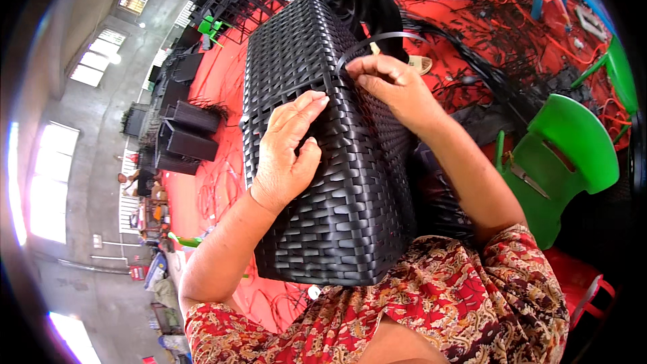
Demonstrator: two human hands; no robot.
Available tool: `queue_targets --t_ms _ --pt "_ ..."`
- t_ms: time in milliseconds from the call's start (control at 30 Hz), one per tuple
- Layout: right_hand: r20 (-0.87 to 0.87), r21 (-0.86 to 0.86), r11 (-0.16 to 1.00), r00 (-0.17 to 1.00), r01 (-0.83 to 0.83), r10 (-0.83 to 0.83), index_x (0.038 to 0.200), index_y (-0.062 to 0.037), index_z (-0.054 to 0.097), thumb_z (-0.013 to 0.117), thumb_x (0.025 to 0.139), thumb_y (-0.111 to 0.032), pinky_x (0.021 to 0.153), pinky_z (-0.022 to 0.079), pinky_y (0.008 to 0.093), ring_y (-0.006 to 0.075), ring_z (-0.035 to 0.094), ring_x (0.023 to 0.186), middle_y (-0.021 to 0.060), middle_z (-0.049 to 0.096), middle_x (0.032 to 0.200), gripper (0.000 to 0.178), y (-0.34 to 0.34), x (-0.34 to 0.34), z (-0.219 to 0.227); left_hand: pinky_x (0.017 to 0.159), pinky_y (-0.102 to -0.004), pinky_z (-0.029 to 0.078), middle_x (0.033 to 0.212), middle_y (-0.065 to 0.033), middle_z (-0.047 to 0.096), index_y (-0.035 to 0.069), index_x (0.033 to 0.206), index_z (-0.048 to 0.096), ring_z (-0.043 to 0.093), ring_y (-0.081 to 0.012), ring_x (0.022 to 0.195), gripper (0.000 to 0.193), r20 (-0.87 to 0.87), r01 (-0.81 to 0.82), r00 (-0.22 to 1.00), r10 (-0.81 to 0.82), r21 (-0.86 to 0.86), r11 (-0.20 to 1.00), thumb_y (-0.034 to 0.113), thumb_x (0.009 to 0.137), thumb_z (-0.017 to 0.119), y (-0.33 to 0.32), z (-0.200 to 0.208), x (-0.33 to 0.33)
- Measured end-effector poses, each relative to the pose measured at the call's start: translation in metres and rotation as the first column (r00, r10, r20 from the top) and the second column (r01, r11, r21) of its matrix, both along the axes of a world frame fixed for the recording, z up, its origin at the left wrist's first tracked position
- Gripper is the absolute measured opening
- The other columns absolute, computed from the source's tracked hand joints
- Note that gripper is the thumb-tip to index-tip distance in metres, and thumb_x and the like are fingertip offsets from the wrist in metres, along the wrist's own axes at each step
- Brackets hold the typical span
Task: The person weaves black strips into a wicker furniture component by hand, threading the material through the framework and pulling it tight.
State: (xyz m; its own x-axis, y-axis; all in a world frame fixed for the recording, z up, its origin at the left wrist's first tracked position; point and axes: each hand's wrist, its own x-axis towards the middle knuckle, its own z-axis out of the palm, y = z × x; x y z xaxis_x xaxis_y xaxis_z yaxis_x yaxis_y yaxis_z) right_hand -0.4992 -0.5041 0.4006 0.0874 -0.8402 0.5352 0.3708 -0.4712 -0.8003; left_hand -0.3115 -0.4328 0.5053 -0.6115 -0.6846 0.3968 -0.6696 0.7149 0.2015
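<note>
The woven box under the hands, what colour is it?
Black all over: the woven box, seen in the head view.

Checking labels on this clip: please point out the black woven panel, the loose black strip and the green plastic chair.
Black woven panel [350,209]: head view, its lower woven face.
Loose black strip [387,36]: head view, top of its loop.
Green plastic chair [573,141]: head view, its backrest.
</note>
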Motion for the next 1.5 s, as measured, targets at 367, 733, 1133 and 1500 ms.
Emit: queue_targets --t_ms 367,733,1133,1500 --pt "-0.578 -0.385 0.82 0.803 -0.423 0.142 0.079 0.0035 0.062 0.066 0.076 -0.023 0.066 0.044 0.0316 0.0216 0.058 0.068 0.0148 0.06 0.072 0.027 -0.054 0.006 0.101 0.093 -0.0314 0.039 0.114 -0.0142 0.058 -0.001 0.115 0.056 0.054 -0.0211 0.106 0.037 -0.102 -0.223 0.957 0.273 0.347 0.911 0.005 0.078 0.052 0.009 0.036 0.008" --pt "-0.759 -0.507 0.734 0.638 -0.453 -0.13 0.061 0.0012 0.06 0.068 0.065 -0.014 0.046 0.038 0.0365 0.0205 0.051 0.047 0.012 0.053 0.052 0.017 -0.06 0.057 0.176 0.065 -0.0199 0.038 0.073 -0.0003 0.06 -0.001 0.085 0.065 0.049 -0.0046 0.07 0.018 -0.332 -0.537 0.65 0.683 0.435 0.723 0.017 0.084 0.067 -0.018 0.04 -0.011" --pt "-0.757 -0.425 0.75 0.654 -0.507 0.013 0.063 0.0001 0.062 0.07 0.067 -0.016 0.046 0.04 0.0332 0.0187 0.052 0.046 0.0099 0.054 0.052 0.018 -0.066 0.059 0.171 0.065 -0.0211 0.035 0.075 -0.0017 0.06 0.0 0.085 0.066 0.048 -0.007 0.068 0.012 -0.576 -0.339 0.448 0.684 0.598 0.726 0.011 0.081 0.067 -0.031 0.034 -0.01" --pt "-0.641 -0.172 0.768 0.662 -0.617 0.389 0.072 -0.0011 0.065 0.069 0.073 -0.014 0.05 0.043 0.0306 0.0157 0.057 0.054 0.0078 0.06 0.06 0.014 -0.062 0.036 0.16 0.08 -0.0277 0.046 0.08 -0.008 0.064 -0.001 0.08 0.064 0.059 -0.0146 0.082 0.004 -0.668 -0.203 0.408 0.622 0.597 0.776 0.003 0.079 0.065 -0.023 0.03 -0.01"
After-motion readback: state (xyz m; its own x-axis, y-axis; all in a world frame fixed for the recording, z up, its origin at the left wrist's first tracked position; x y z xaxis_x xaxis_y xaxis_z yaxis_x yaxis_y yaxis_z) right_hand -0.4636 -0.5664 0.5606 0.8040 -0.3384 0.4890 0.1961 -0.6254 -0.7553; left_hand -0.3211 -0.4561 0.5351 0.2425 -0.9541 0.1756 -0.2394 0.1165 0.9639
